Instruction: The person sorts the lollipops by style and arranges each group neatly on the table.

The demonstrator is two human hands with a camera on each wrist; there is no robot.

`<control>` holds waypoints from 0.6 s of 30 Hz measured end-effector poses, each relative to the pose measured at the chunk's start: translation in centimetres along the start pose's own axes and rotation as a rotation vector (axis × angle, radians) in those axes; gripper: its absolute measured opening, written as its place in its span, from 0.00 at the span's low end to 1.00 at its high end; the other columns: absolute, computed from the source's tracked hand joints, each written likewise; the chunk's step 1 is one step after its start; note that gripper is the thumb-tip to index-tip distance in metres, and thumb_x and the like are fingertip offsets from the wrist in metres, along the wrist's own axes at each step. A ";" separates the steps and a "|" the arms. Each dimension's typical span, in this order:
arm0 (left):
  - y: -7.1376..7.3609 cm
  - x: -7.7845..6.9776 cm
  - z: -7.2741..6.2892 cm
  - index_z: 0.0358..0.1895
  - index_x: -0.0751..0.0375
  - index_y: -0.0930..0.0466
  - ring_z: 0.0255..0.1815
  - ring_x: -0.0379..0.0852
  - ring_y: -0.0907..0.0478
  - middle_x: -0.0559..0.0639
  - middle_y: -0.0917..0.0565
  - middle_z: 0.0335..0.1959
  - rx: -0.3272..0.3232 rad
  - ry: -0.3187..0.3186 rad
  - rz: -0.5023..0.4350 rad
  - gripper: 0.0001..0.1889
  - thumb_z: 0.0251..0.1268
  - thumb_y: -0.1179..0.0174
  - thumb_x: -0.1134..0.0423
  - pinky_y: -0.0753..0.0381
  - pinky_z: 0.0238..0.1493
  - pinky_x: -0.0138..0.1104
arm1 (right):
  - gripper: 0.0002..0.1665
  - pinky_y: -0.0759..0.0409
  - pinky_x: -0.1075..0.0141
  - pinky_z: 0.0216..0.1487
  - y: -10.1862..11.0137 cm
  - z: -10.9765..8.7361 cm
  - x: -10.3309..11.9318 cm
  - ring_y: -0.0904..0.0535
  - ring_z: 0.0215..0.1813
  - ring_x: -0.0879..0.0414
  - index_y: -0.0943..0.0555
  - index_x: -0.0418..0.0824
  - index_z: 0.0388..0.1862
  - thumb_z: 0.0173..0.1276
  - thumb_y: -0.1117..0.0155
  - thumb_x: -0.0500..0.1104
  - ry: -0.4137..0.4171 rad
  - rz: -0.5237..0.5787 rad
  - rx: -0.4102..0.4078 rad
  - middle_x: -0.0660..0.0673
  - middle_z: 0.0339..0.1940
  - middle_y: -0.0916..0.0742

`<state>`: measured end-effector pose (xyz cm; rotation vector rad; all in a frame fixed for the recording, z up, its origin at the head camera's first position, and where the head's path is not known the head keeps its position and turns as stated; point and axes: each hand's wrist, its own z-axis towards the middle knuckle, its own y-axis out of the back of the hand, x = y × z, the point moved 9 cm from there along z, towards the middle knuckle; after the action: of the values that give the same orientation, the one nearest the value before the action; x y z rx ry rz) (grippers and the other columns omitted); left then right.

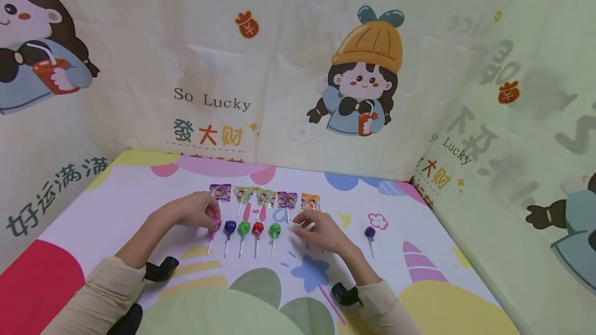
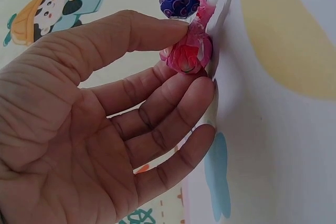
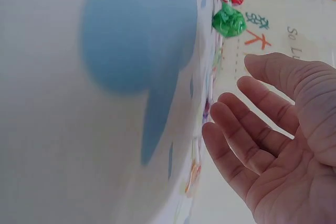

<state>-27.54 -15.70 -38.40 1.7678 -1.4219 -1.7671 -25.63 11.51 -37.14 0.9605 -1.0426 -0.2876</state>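
My left hand [image 1: 197, 210] pinches the wrapped head of a pink lollipop [image 2: 185, 56] between thumb and fingers, at the left end of the front row. To its right lie a dark blue lollipop [image 1: 230, 227], a green lollipop [image 1: 244, 228], a red lollipop [image 1: 258, 228] and another green lollipop [image 1: 275, 230], sticks toward me. My right hand [image 1: 323, 232] hovers right of that row, its fingers loosely bent around nothing. In the right wrist view, the end green lollipop [image 3: 229, 20] is apart from its fingertips. Sticks partly show beneath this hand; their heads are hidden.
Behind runs a row of flat-wrapped lollipops: a purple one [image 1: 220, 192], two green ones [image 1: 243, 194], another purple one [image 1: 287, 199] and an orange one [image 1: 310, 201]. A lone dark purple lollipop [image 1: 370, 232] lies farther right. Printed cloth walls [image 1: 288, 66] enclose the patterned table [image 1: 186, 304].
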 end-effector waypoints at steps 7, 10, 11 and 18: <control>-0.3 0.4 -0.1 0.34 0.59 0.17 0.31 0.46 0.27 0.50 0.21 0.29 -0.004 0.038 -0.023 0.08 0.56 0.26 0.66 0.26 0.33 0.36 | 0.12 0.14 0.57 0.47 0.7 -1.0 -1.4 0.15 0.48 0.49 0.16 0.36 0.50 0.72 0.33 0.41 -0.025 -0.001 -0.021 0.42 0.48 0.12; -0.3 0.3 -0.1 0.34 0.59 0.17 0.31 0.46 0.27 0.50 0.21 0.28 -0.006 0.027 -0.026 0.08 0.56 0.26 0.66 0.26 0.32 0.36 | 0.12 0.15 0.61 0.46 1.1 -1.2 -1.7 0.15 0.48 0.51 0.16 0.37 0.50 0.72 0.33 0.41 -0.037 -0.018 -0.039 0.44 0.48 0.12; -0.2 0.2 -0.1 0.34 0.59 0.17 0.31 0.46 0.27 0.50 0.21 0.28 -0.007 0.022 -0.025 0.08 0.56 0.26 0.66 0.26 0.32 0.36 | 0.12 0.16 0.63 0.46 1.3 -1.3 -1.8 0.15 0.47 0.51 0.16 0.37 0.50 0.72 0.33 0.41 -0.043 -0.024 -0.045 0.45 0.47 0.12; -0.2 0.3 0.1 0.35 0.59 0.17 0.31 0.45 0.27 0.49 0.20 0.29 -0.004 0.019 -0.020 0.08 0.56 0.26 0.66 0.26 0.33 0.35 | 0.12 0.17 0.65 0.45 2.2 -1.5 -2.6 0.16 0.46 0.53 0.15 0.37 0.50 0.71 0.32 0.41 -0.061 -0.027 -0.065 0.45 0.47 0.11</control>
<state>-27.63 -15.79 -38.75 1.7983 -1.3974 -1.7575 -26.17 15.19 -37.16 0.9128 -1.0698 -0.3729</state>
